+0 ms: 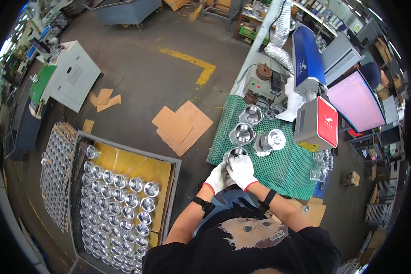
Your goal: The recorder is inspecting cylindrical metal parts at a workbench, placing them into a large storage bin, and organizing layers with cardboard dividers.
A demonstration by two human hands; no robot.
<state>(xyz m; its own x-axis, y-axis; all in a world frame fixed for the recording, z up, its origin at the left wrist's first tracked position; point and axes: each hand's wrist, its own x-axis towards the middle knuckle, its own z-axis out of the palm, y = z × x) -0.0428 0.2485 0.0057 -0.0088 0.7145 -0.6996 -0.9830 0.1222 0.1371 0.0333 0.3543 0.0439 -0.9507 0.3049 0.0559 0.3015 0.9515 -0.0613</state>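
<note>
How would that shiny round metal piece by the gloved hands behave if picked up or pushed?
The metal piece looks like solid metal, so it's probably stiff rather than floppy. Its smooth, shiny surface may be slippery, though the gloves on the left hand and right hand could help. Being round, it might roll if tipped sideways.

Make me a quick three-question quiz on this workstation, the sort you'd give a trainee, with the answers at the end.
1. True or false: the left hand and right hand are both bare.

2. Pick one. Which is closest to the hands? A: the monitor; B: a shiny metal cylinder; C: the yellow floor marking.

3. Fill in: the large tray of metal parts stands to the person's ____.

Key: 1. False; both are gloved in white. 2. B. 3. Left.
</note>
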